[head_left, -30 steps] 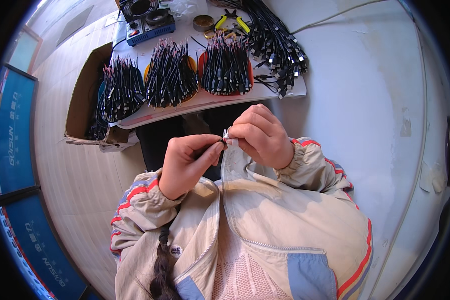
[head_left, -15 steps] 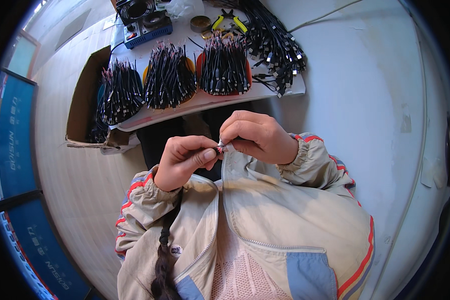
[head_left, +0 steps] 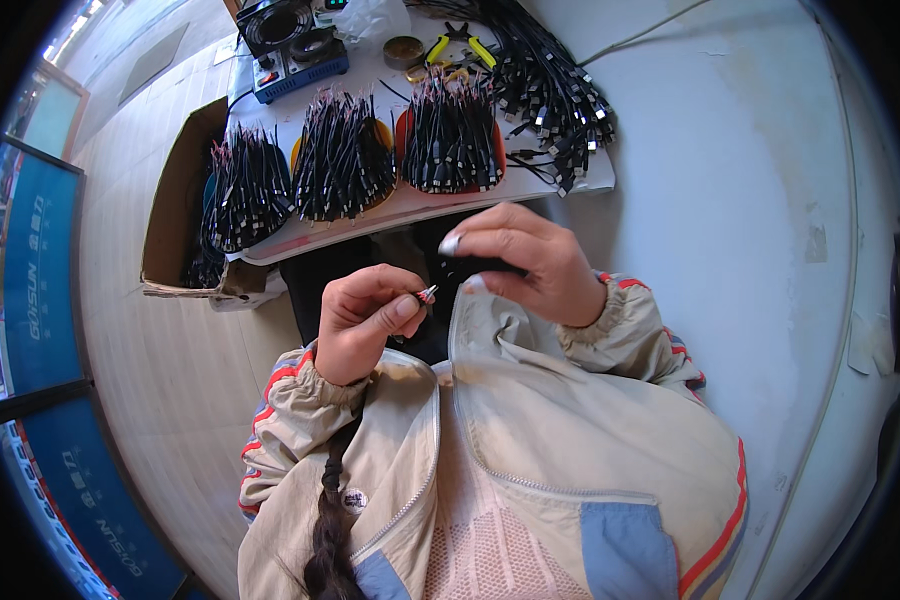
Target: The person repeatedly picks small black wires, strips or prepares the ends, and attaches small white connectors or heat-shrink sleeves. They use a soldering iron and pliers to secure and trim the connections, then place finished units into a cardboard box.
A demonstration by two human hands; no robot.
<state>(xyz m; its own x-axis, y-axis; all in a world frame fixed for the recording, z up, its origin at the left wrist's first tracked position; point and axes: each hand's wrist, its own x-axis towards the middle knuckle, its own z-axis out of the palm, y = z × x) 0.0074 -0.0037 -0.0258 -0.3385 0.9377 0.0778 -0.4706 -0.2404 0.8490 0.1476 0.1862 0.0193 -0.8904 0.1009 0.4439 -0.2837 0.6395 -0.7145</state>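
Note:
Between the thumb and index finger of my left hand (head_left: 365,318), closed in a pinch, are wire ends (head_left: 428,294) with red and white insulation and bright tips. The rest of that piece is hidden by my hand. My right hand (head_left: 530,262) is held apart to the right, its thumb and fingers spread with nothing between them. White coverings sit on its index fingertip and thumb tip. Beyond my hands, bundles of short black cables with metal plugs stand upright in an orange-yellow container (head_left: 383,135) and a red container (head_left: 499,150).
A cardboard box (head_left: 175,205) stands at the table's left end beside another cable bundle (head_left: 248,195). Farther back are a blue device with a fan (head_left: 305,75), a round tin (head_left: 403,52) and yellow-handled pliers (head_left: 460,45). Loose black cables (head_left: 560,110) lie at the table's right.
My hands were together on the wire ends. Now my right hand has let go, moved slightly up and right, and opened, while my left keeps its pinch.

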